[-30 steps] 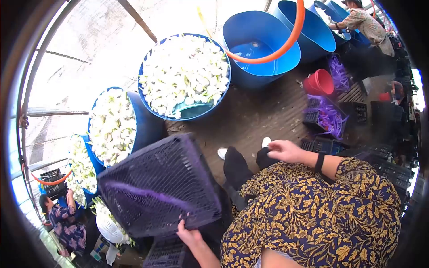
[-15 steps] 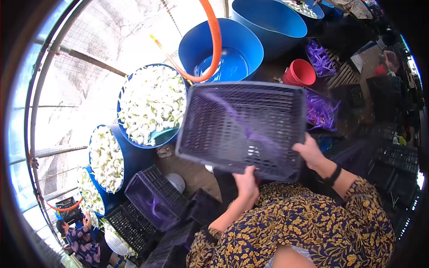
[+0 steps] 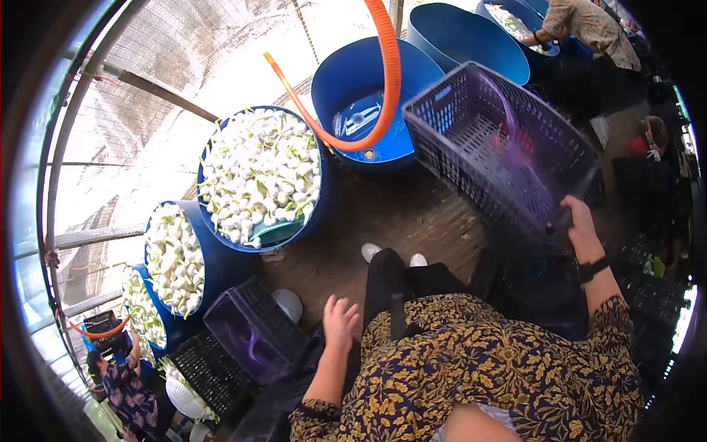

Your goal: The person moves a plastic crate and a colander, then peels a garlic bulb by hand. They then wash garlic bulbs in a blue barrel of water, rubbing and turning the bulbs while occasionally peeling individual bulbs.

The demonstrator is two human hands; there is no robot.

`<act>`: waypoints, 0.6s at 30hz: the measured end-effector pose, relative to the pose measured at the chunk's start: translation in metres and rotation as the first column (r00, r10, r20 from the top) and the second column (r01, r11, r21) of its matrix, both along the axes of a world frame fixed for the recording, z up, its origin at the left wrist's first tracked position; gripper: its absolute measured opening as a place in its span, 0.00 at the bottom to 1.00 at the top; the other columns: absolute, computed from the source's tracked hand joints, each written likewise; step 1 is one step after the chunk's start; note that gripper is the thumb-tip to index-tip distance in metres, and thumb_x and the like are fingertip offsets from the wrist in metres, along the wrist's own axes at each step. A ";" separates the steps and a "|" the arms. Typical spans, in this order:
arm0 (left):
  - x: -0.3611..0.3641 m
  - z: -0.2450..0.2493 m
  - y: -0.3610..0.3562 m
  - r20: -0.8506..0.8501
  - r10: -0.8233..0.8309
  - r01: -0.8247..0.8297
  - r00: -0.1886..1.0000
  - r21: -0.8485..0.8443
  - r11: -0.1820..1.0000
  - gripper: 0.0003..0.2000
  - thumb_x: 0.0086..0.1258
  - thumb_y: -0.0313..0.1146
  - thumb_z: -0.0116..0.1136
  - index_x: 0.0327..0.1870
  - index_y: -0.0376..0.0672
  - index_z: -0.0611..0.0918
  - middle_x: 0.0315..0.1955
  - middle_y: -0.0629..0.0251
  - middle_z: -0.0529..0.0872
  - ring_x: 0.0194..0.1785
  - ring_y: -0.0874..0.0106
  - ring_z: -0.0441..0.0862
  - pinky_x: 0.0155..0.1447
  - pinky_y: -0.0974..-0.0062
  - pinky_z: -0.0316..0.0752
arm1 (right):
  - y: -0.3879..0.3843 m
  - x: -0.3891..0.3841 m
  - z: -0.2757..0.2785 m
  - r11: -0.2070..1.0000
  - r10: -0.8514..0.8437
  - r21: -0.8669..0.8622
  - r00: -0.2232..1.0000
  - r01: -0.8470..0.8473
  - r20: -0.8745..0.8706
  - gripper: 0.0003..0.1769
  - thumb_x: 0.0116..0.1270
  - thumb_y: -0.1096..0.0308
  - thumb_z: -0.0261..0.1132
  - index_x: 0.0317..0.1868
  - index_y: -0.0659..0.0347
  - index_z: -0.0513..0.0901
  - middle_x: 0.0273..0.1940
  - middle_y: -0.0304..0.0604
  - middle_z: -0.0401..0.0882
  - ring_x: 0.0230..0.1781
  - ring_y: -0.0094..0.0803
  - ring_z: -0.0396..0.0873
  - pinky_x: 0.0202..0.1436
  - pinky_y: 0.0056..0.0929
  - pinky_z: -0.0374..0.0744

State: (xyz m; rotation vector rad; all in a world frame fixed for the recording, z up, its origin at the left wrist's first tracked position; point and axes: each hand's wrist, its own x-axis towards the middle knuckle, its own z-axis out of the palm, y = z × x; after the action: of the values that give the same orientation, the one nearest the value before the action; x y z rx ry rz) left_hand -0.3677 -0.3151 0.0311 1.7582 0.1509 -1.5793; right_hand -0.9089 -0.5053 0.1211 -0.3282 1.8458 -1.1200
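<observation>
My left hand (image 3: 340, 324) was spread wide with nothing in it, to the right of a purple-tinted crate (image 3: 247, 335). My right hand (image 3: 580, 221) gripped the near end of a mesh plastic crate (image 3: 482, 140), which hung tilted above the floor (image 3: 412, 214). With just that end held, I judged it could twist or droop if my fingers slipped. Its far corner was close to the rim of a blue tub (image 3: 346, 70), contact unclear to me; a swing that way could knock the rim or snag the orange hose (image 3: 390, 74). The widest gap lay between my shoes (image 3: 370, 252) and the tubs, beside the white bulbs (image 3: 261, 169). Farther off, one co-worker (image 3: 589, 29) leaned over a tub; another (image 3: 129, 387) was at lower left.
</observation>
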 end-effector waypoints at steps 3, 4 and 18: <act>0.057 -0.010 0.050 0.153 0.002 -0.028 0.988 0.172 0.985 0.32 0.74 0.37 0.53 0.76 0.44 0.56 0.66 0.54 0.72 0.57 0.60 0.81 0.53 0.69 0.77 | -0.067 0.021 -0.048 0.998 0.004 0.062 1.000 -0.004 0.000 0.05 0.50 0.76 0.66 0.22 0.58 0.77 0.23 0.36 0.74 0.23 0.28 0.73 0.28 0.28 0.72; 0.064 -0.008 0.058 0.190 0.001 -0.046 0.982 0.233 0.971 0.32 0.73 0.37 0.53 0.76 0.44 0.57 0.63 0.56 0.73 0.55 0.61 0.82 0.53 0.69 0.77 | -0.094 0.046 -0.050 0.997 0.054 0.051 0.999 -0.054 -0.007 0.04 0.50 0.74 0.65 0.25 0.59 0.77 0.23 0.38 0.73 0.22 0.32 0.74 0.28 0.33 0.76; 0.014 0.025 0.074 0.270 0.135 -0.239 0.953 0.399 0.885 0.33 0.75 0.33 0.52 0.78 0.47 0.51 0.67 0.54 0.71 0.52 0.69 0.82 0.50 0.74 0.77 | -0.346 0.181 -0.220 0.856 0.464 0.235 0.885 -0.460 0.042 0.08 0.64 0.63 0.54 0.36 0.56 0.77 0.37 0.45 0.80 0.39 0.40 0.80 0.45 0.42 0.80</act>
State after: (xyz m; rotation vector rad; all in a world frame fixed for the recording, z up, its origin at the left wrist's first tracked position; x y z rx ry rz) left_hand -0.3538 -0.2411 0.0561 2.1790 0.5747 -1.2453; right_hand -0.7275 -0.8515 -0.0992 -0.6046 1.7637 -0.5573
